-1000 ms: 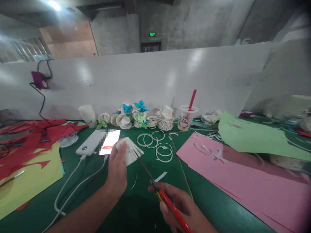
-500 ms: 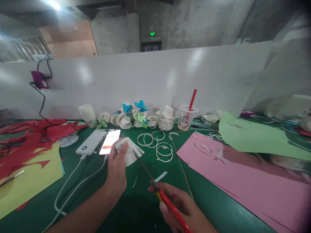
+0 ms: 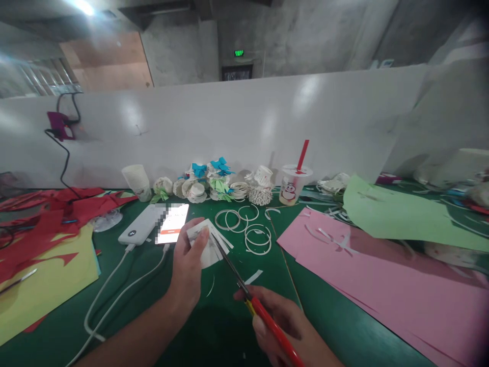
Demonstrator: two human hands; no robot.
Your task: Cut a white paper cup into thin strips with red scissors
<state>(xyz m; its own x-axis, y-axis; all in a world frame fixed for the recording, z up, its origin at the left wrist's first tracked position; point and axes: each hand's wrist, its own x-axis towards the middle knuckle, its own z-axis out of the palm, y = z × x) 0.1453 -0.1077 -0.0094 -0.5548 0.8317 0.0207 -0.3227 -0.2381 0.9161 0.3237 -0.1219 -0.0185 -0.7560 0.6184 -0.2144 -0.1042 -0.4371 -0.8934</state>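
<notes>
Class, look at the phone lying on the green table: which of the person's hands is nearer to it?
Left. The left hand holds a white paper piece just right of the phone. The right hand grips red scissors farther right and closer to the camera.

No wording can be read anywhere. The green lit sign (image 3: 239, 53) above the far dark doorway is too small to make out, and the clear plastic drink cup (image 3: 289, 189) bears only a cartoon snowman print. The white phone screen (image 3: 172, 230) is blurred.

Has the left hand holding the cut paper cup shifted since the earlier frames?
Yes. The left hand and paper cup have edged rightward, away from the phone and nearer the white rings.
</notes>
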